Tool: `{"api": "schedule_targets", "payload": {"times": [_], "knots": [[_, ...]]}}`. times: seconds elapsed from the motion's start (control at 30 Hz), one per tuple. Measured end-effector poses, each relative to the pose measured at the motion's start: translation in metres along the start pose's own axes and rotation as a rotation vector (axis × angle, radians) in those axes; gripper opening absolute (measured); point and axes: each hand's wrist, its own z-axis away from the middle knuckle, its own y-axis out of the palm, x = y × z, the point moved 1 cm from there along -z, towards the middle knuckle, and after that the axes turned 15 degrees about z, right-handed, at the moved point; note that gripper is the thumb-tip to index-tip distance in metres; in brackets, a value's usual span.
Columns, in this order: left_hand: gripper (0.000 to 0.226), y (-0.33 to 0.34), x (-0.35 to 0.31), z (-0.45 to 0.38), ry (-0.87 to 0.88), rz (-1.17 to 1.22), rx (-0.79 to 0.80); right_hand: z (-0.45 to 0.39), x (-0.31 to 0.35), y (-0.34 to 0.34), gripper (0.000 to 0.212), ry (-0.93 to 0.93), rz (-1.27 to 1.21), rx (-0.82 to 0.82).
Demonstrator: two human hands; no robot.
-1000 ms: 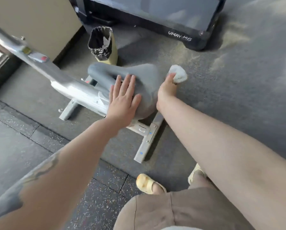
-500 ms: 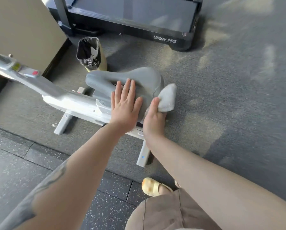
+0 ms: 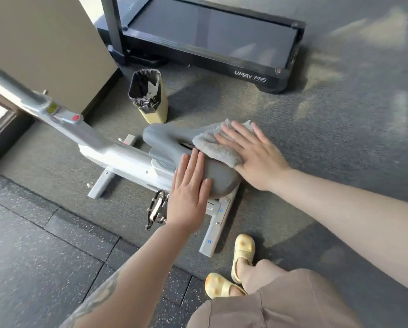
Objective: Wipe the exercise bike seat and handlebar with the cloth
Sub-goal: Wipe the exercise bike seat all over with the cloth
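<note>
Cloth [image 3: 216, 144] flat under open right hand [image 3: 252, 157] on seat [image 3: 169, 140]; left hand [image 3: 190, 192] open, apparently steadying.

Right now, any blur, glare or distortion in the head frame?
Head view: seat, cloth and both hands sharp; carpet at upper right smeared, with pale sun patches; soft reflections on the treadmill deck; wide-angle stretch enlarges the forearms at the frame edges.
</note>
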Motion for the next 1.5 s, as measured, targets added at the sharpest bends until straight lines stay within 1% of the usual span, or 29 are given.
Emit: {"api": "schedule_targets", "payload": {"times": [0.03,0.07,0.1,0.13,0.2,0.27,0.3,0.33,0.37,0.4,0.43,0.47,0.5,0.53,0.6,0.67,0.73,0.8,0.9,0.93,1.0,1.07,1.13,1.2,1.27,1.33,1.37,1.43,1.5], "knots": [[0.055,-0.001,0.001,0.000,0.000,-0.034,0.013,-0.013,-0.005,-0.002,0.065,0.129,-0.025,0.034],[0.055,-0.001,0.001,0.000,-0.013,-0.051,0.012,-0.019,0.001,-0.006,0.061,0.264,-0.120,0.038],[0.055,0.000,-0.002,0.001,-0.035,-0.045,0.000,-0.020,0.015,-0.009,0.059,0.344,-0.214,0.039],[0.055,0.002,-0.005,0.002,-0.061,-0.020,-0.017,-0.013,0.033,-0.011,0.059,0.338,-0.289,0.018],[0.054,0.005,-0.011,0.003,-0.102,0.041,-0.050,0.014,0.060,-0.013,0.062,0.180,-0.344,-0.017],[0.054,0.005,-0.011,0.004,-0.103,0.066,-0.067,0.023,0.046,-0.009,0.068,-0.023,-0.334,-0.045],[0.054,0.003,-0.008,0.001,-0.085,0.066,-0.071,0.016,0.028,-0.005,0.072,-0.103,-0.264,-0.068],[0.054,0.000,-0.006,-0.002,-0.063,0.059,-0.071,0.005,0.010,-0.002,0.074,-0.120,-0.202,-0.080],[0.054,-0.003,-0.002,-0.006,-0.051,0.051,-0.070,-0.006,-0.005,0.000,0.074,-0.051,-0.191,-0.064],[0.054,-0.006,0.001,-0.010,-0.061,0.043,-0.071,-0.012,-0.012,0.000,0.070,0.082,-0.254,-0.040],[0.055,-0.010,0.005,-0.015,-0.095,0.041,-0.081,-0.013,-0.007,-0.003,0.064,0.253,-0.373,-0.036],[0.057,-0.014,0.009,-0.020,-0.133,0.042,-0.099,-0.009,0.007,-0.007,0.060,0.374,-0.474,-0.037],[0.057,-0.020,0.014,-0.026,-0.159,0.040,-0.116,-0.002,0.029,-0.009,0.058,0.421,-0.522,-0.057],[0.056,-0.026,0.019,-0.033,-0.166,0.030,-0.123,0.005,0.055,-0.014,0.060,0.382,-0.485,-0.060],[0.054,-0.040,0.032,-0.051,-0.134,-0.006,-0.097,0.003,0.084,-0.020,0.070,0.218,-0.374,-0.029],[0.052,-0.052,0.045,-0.066,-0.057,-0.055,-0.029,-0.022,0.079,-0.023,0.074,0.145,-0.296,-0.039],[0.051,-0.062,0.053,-0.074,0.017,-0.086,0.032,-0.031,0.068,-0.022,0.074,0.143,-0.283,0.009],[0.050,-0.071,0.061,-0.077,0.081,-0.092,0.108,-0.005,0.075,-0.023,0.080,0.272,-0.321,0.036],[0.050,-0.081,0.070,-0.080,0.180,-0.090,0.189,0.028,0.110,-0.031,0.091,0.567,-0.355,-0.006],[0.050,-0.084,0.072,-0.081,0.208,-0.081,0.211,0.019,0.122,-0.034,0.090,0.637,-0.314,-0.003],[0.051,-0.088,0.076,-0.085,0.251,-0.059,0.249,-0.023,0.147,-0.043,0.081,0.673,-0.223,0.013],[0.054,-0.096,0.082,-0.090,0.300,-0.057,0.294,-0.060,0.171,-0.049,0.073,0.662,-0.156,0.023],[0.051,-0.105,0.091,-0.103,0.394,-0.057,0.342,-0.064,0.175,-0.047,0.069,0.604,-0.074,0.067],[0.047,-0.113,0.099,-0.118,0.477,-0.028,0.411,-0.030,0.167,-0.037,0.062,0.460,0.074,0.067],[0.046,-0.114,0.103,-0.127,0.529,0.004,0.469,0.017,0.159,-0.030,0.066,0.351,0.180,0.086],[0.046,-0.111,0.100,-0.127,0.513,0.031,0.461,0.045,0.157,-0.027,0.067,0.325,0.261,0.144],[0.046,-0.110,0.097,-0.125,0.479,0.054,0.447,0.042,0.159,-0.026,0.064,0.295,0.322,0.169],[0.046,-0.111,0.094,-0.125,0.425,0.105,0.462,0.005,0.168,-0.024,0.059,0.136,0.508,0.174],[0.045,-0.119,0.093,-0.130,0.402,0.159,0.540,-0.045,0.180,-0.019,0.065,-0.057,0.645,0.203]]}}
